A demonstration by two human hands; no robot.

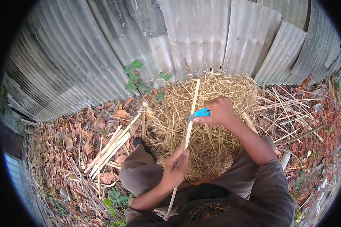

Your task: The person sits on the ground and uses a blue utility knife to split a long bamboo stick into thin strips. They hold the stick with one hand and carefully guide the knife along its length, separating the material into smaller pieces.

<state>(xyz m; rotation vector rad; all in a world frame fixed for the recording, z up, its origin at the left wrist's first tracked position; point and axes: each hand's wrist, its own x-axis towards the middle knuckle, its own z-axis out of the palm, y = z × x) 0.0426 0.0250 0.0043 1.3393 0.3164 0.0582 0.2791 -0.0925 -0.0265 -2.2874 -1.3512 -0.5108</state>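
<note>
My left hand (177,163) is closed round a long, thin, pale strip of split bamboo or wood (194,100). The strip slants from my lap up past the middle of the view. My right hand (218,111) grips the blue handle of a utility knife (202,112). Its grey blade lies against the strip above my left hand. Below the strip, a heap of straw-coloured shavings (223,89) spreads between my legs and toward the fence. The blade's cutting edge is too small to make out.
A corrugated metal fence (200,34) stands beyond the shavings. Several pale strips (111,147) lie on dry leaves at the left. Thinner sticks (284,109) are scattered at the right. A small green plant (133,75) grows by the fence.
</note>
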